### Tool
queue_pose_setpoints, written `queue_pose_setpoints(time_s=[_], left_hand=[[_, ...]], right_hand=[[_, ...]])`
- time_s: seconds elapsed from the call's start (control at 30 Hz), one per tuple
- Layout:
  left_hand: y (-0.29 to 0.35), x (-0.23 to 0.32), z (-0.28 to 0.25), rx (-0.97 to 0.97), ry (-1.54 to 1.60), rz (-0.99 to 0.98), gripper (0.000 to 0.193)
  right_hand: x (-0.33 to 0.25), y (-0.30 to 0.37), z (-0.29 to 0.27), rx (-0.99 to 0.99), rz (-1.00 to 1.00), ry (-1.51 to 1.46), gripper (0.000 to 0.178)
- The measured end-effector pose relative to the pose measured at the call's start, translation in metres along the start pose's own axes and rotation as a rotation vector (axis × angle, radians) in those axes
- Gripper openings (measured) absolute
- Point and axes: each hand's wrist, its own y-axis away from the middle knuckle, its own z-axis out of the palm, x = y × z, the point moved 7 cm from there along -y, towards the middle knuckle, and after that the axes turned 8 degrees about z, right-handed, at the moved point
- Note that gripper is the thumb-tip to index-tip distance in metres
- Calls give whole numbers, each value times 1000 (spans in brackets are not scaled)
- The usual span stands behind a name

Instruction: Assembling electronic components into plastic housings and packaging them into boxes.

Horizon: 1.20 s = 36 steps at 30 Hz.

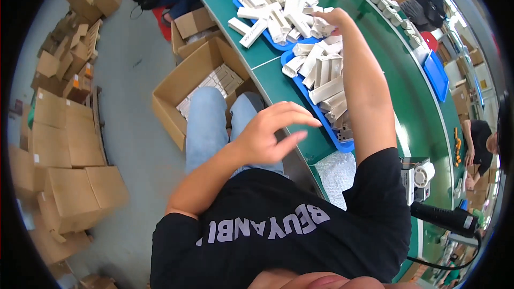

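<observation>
My left hand [270, 131] hovers above my lap beside the bench edge, its fingers and thumb apart with nothing between them. My right hand [333, 18] reaches across the green bench, fingers curled over a white plastic part [322, 28] at the right side of the far pile; the palm side is hidden. That pile of long white plastic housings [278, 15] overflows a blue tray [237, 3]. A nearer blue tray [342, 146] holds several similar white housings [327, 69], partly covered by my right forearm.
An open cardboard box [171, 88] with white parts stands by my legs. Clear plastic wrap [336, 174] lies on the bench [375, 56]. A black hand-held tool with a cable [443, 218] and a small white device [423, 175] are at right. Stacked cartons [67, 128] line the left; other people sit around.
</observation>
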Motion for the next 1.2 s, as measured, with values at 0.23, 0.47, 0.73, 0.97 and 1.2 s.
queue_pose_setpoints(time_s=[0.23, 0.47, 0.73, 0.97, 1.2], left_hand=[[38, -111, 56, -118, -2, -93, 15], [46, -133, 51, -14, -193, 4, 13], [46, -124, 55, -36, -122, -12, 15], [-17, -77, 64, -30, -22, 259, 16], [-146, -122, 126, -426, -340, 236, 23]], right_hand=[[6, 36, -21, 104, -67, -65, 84], [-10, 176, -100, 171, -458, -554, 41], [-18, 508, -106, 340, -1053, -574, 60], [-38, 609, -75, 765, -1669, -771, 37], [53, 552, -31, 1029, -627, -690, 26]])
